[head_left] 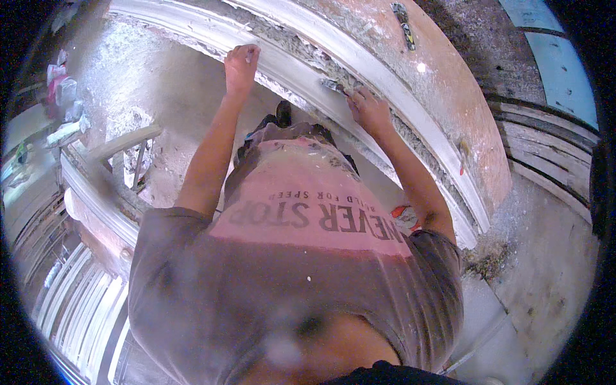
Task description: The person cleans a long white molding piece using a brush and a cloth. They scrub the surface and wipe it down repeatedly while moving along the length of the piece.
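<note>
My right hand (371, 110) grips a small putty knife (332, 85) by its dark handle. The blade is smeared with white and rests at or just over a long white plaster moulding (292, 63). Farther left, my left hand (241, 69) is at the near edge of the same moulding with its fingers curled together. Something small and pale may be between the fingertips, but I cannot make it out. A rough grey groove with white crumbs runs along the moulding's far side.
Beyond the moulding, a curved orange-brown board (443, 77) bears a second putty knife (403, 27). Stacked white strips (545, 151) lie at the right. Debris (487, 260) is heaped near the moulding's right end. White lengths (83, 301) and a wooden frame (96, 183) stand at left.
</note>
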Available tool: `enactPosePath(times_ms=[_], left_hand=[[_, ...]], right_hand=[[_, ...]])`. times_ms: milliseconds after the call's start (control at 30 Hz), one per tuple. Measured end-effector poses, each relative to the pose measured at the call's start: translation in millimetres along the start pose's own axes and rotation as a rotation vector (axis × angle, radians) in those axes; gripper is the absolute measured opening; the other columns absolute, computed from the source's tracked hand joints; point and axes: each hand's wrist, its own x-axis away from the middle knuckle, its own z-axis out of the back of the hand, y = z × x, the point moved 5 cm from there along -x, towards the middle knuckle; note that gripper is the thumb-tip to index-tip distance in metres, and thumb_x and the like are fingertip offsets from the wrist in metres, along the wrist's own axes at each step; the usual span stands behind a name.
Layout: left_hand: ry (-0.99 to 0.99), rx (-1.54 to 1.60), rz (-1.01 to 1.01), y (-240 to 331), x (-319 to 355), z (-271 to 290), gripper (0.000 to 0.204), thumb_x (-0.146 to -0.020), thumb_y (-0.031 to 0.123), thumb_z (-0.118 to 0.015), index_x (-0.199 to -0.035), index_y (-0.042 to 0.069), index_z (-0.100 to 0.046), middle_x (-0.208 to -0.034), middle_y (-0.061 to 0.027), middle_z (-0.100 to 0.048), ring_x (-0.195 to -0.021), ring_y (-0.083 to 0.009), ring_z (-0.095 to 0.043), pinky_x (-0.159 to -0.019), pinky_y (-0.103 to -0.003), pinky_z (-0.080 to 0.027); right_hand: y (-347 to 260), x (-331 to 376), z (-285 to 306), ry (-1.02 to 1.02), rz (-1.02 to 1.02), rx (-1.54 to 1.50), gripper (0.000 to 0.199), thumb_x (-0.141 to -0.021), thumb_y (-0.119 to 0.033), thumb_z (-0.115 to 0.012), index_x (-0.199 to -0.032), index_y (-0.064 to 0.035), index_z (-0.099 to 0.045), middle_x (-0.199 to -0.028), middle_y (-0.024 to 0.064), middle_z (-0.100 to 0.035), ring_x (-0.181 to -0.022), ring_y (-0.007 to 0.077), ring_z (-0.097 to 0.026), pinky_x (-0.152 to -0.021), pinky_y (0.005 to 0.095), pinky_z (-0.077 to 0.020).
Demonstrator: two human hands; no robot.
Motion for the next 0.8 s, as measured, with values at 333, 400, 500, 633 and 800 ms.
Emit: enactPosePath(times_ms=[333, 400, 500, 633, 800], left_hand=[[0.051, 0.366, 0.110, 26, -80, -1, 0.020, -0.088, 0.019, -0.070, -0.101, 0.004, -0.070, -0.097, -0.0149, -0.069, -0.085, -0.0305, -0.065, -0.078, -0.037, -0.051], [-0.037, 0.434, -0.124, 99, -115, 28, 0.042, -0.092, 0.020, -0.065, -0.130, 0.007, -0.051, -0.133, -0.0124, -0.049, -0.124, -0.0316, -0.040, -0.104, -0.040, -0.031], [-0.061, 0.433, -0.230, 99, -115, 31, 0.053, -0.090, 0.022, -0.069, -0.137, 0.007, -0.048, -0.143, -0.0165, -0.044, -0.136, -0.0332, -0.036, -0.113, -0.041, -0.028], [-0.073, 0.361, -0.275, 75, -99, 35, 0.028, -0.089, 0.027, -0.070, -0.110, 0.009, -0.070, -0.112, -0.0145, -0.068, -0.104, -0.0269, -0.063, -0.091, -0.037, -0.049], [-0.241, 0.346, -0.057, 6, -47, 0, 0.029, -0.085, 0.023, -0.072, -0.111, 0.011, -0.068, -0.112, -0.0138, -0.066, -0.111, -0.0331, -0.058, -0.100, -0.043, -0.041]], right_hand=[[-22, -48, -12, -0.050, -0.002, -0.014, 0.027, -0.093, -0.027, -0.059, -0.119, -0.0200, -0.062, -0.106, 0.0073, -0.065, -0.081, 0.0329, -0.067, -0.064, 0.0448, -0.0556], [-17, -56, 27, 0.171, -0.157, -0.135, 0.030, -0.093, -0.028, -0.060, -0.121, -0.0184, -0.061, -0.107, 0.0104, -0.065, -0.081, 0.0325, -0.067, -0.066, 0.0435, -0.0553], [4, -55, 43, 0.276, -0.309, -0.395, 0.034, -0.091, -0.030, -0.063, -0.122, -0.0171, -0.061, -0.108, 0.0146, -0.066, -0.086, 0.0356, -0.067, -0.074, 0.0447, -0.0545], [6, -54, 15, 0.216, -0.411, -0.506, 0.047, -0.082, -0.038, -0.072, -0.122, -0.0171, -0.061, -0.108, 0.0148, -0.067, -0.094, 0.0368, -0.066, -0.085, 0.0441, -0.0521], [-12, -74, -18, -0.028, -0.479, -0.387, 0.049, -0.078, -0.042, -0.074, -0.115, -0.0123, -0.061, -0.098, 0.0143, -0.069, -0.093, 0.0378, -0.066, -0.083, 0.0451, -0.0517]])
